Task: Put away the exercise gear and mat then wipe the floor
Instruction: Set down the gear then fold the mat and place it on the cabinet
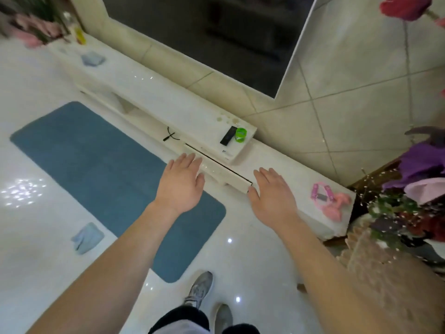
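Observation:
A blue exercise mat (96, 165) lies flat on the glossy white floor beside a low white TV cabinet (154, 92). Pink dumbbells (336, 204) and a pink skipping rope (320, 192) sit on the cabinet's lower right ledge. A light blue cloth (88, 237) lies crumpled on the floor left of the mat, and another cloth (92, 58) rests on the cabinet top. My left hand (180, 184) and my right hand (272, 191) reach forward with fingers straight, holding nothing, at either end of the cabinet's slightly open drawer (221, 168).
A black remote (227, 135) and a green tub (240, 134) stand on the cabinet's right end. A dark TV screen (204, 32) hangs above. Flower arrangements (414, 184) crowd the right side, with more flowers (31, 25) at the far left. My shoes (199, 290) stand near the mat's corner.

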Available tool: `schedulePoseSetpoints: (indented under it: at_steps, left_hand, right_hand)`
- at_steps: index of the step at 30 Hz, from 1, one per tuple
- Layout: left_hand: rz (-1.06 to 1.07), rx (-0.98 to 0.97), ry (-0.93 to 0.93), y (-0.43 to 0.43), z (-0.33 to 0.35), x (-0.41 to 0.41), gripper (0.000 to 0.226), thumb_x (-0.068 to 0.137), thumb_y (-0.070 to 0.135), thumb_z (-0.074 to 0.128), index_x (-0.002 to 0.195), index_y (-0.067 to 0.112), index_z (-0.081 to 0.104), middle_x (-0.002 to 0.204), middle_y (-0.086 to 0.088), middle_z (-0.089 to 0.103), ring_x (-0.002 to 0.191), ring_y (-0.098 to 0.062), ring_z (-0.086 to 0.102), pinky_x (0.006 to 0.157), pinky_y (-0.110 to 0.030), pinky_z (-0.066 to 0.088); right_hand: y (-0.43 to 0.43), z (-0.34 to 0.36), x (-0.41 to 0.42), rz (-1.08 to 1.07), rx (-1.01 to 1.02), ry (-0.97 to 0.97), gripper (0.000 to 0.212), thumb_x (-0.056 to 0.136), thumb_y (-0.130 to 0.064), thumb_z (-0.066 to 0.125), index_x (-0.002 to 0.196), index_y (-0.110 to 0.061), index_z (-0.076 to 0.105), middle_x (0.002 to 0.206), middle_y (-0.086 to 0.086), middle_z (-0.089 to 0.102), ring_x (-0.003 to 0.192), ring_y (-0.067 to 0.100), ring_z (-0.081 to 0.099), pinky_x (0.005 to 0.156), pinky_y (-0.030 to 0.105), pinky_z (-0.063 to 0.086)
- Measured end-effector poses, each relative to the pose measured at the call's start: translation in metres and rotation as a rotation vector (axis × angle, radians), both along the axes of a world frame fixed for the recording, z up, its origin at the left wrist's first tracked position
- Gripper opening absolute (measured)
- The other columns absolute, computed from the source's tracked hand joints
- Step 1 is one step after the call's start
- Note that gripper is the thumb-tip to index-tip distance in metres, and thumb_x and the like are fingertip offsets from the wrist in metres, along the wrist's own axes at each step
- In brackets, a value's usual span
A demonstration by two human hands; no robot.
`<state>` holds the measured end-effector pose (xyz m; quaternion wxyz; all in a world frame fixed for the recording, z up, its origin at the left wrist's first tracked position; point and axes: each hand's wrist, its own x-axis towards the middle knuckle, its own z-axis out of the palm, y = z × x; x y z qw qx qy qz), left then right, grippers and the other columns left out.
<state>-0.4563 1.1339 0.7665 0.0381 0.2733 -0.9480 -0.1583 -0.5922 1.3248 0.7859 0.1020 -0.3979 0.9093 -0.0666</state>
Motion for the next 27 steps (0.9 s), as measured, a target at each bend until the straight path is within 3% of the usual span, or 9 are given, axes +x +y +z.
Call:
schedulePoseSetpoints:
  at_steps: [9,14,27]
  left_hand:
    - [0.305,0.044,0.000,0.021,-0.015,0.121,0.050,0.103,0.032,0.034,0.149,0.015,0.039,0.157,-0.007,0.035,0.148,-0.025,0.024,0.122,-0.044,0.015]
    - [0.471,0.057,-0.018,0.020,-0.024,0.203,0.051,0.103,0.033,0.033,0.150,0.014,0.037,0.159,-0.007,0.032,0.149,-0.025,0.022,0.122,-0.043,0.014]
    - [0.704,0.059,-0.067,0.008,-0.046,0.445,0.049,0.101,0.030,0.041,0.146,0.012,0.041,0.154,-0.009,0.039,0.142,-0.030,0.033,0.117,-0.049,0.025]
  right_hand:
    - [-0.027,-0.017,0.077,0.277,-0.001,0.002,0.075,0.088,-0.046,0.009,0.144,-0.008,0.039,0.150,0.010,0.040,0.143,0.030,0.027,0.119,0.041,0.019]
    - [-0.055,-0.029,0.143,0.414,0.036,-0.044,0.057,0.097,-0.038,0.029,0.147,-0.010,0.036,0.154,0.007,0.035,0.145,0.027,0.023,0.119,0.040,0.017]
    - [-0.125,-0.052,0.356,0.661,0.105,-0.061,0.055,0.101,-0.039,0.029,0.150,-0.015,0.028,0.158,0.002,0.027,0.148,0.024,0.014,0.121,0.038,0.009]
